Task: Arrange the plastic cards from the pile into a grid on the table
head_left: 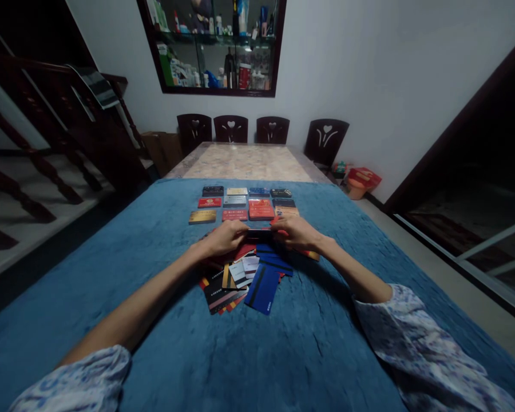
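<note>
A dark card [260,233], seen nearly edge-on, spans the gap between my two hands. My left hand [224,237] pinches its left end, and my right hand [299,231] grips its right end. Whether it is one card or a thin stack I cannot tell. Below the hands lies a loose, overlapping pile: a blue card [262,289] in front, white cards [244,270], a black card [218,290] and some red ones. Just beyond the hands sit rows of cards, among them a red stack [261,209], a gold card [202,216] and a pinkish-red card [234,214].
A blue cloth [154,257] covers the near part of the table; its far marble-like top [240,163] is bare. Several dark chairs [230,129] stand behind. A wooden railing [34,154] runs along the left, and a red and orange container [360,182] is on the floor at right.
</note>
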Available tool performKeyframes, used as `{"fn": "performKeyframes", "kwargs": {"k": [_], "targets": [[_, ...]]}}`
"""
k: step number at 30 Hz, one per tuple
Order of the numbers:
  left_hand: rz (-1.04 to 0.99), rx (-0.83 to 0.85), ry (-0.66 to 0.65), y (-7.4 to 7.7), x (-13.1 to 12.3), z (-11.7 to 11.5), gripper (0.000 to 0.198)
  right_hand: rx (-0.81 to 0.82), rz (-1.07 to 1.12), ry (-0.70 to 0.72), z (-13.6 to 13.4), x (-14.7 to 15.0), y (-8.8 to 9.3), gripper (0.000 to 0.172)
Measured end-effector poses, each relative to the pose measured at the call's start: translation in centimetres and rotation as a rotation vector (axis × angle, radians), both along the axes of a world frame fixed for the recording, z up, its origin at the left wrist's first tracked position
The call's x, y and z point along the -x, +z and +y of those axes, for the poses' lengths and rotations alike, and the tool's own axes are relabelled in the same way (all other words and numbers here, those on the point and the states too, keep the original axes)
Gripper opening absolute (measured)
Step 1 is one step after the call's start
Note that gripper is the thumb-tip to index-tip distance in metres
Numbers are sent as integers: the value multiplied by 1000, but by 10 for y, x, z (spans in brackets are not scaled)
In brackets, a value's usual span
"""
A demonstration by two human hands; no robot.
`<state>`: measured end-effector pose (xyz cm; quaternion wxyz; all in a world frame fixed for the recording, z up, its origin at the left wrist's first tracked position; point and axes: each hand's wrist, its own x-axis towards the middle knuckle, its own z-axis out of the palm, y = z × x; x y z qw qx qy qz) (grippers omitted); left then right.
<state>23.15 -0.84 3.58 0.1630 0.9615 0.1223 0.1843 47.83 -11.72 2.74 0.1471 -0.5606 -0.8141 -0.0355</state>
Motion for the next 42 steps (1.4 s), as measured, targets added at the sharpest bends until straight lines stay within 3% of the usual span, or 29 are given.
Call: {"fn": "performKeyframes", "kwargs": {"k": [10,17,22,29,42], "targets": [[-110,23,112,-18,-5,3,25,-31,-35,-111,1,7,-1,32],[-173,67,131,-20,-5,1,44,-73,2,-164,-2,19,-3,44],[-168,21,163,-21,-5,0,47,-109,58,-194,0,21,-11,43],[-138,-29,196,-21,-5,0,46,-200,99,-183,7,16,-25,41],[-115,-62,182,-23,-6,0,50,-292,72,-83,12,14,-32,47]]}}
